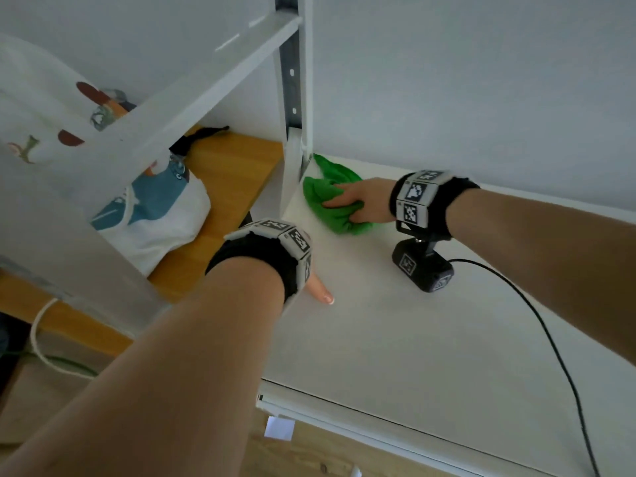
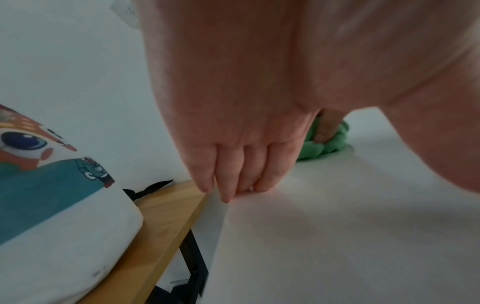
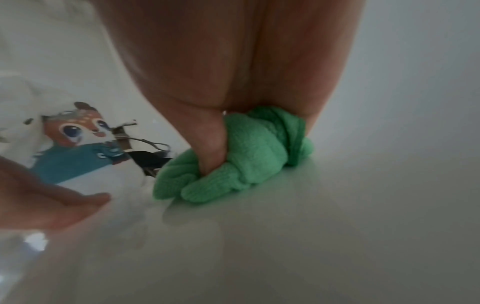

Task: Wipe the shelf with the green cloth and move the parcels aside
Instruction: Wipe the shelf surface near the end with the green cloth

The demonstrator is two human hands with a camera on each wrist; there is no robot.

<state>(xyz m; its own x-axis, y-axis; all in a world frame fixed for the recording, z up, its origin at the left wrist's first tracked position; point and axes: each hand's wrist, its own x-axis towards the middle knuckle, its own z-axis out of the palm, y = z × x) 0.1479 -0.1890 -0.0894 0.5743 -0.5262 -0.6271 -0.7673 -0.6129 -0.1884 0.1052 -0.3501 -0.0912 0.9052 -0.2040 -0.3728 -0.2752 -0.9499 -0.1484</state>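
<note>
At the back left corner of the shelf (image 1: 413,339), the cloth (image 1: 330,201) was bunched and gripped in the right hand (image 1: 364,201). The left hand (image 1: 318,287) lay flat at the shelf's left edge, fingers straight. No parcels were seen on the shelf; a printed bag (image 1: 155,215) sat on the tabletop (image 1: 234,166) beside it. Wiping was judged under way.

a plain pale wall (image 1: 481,80) stood behind, dimly lit. a wooden table (image 1: 220,187) sat at the left under a white bag (image 1: 161,218) printed with cartoons. below lay what seemed wooden floor (image 1: 309,456).
</note>
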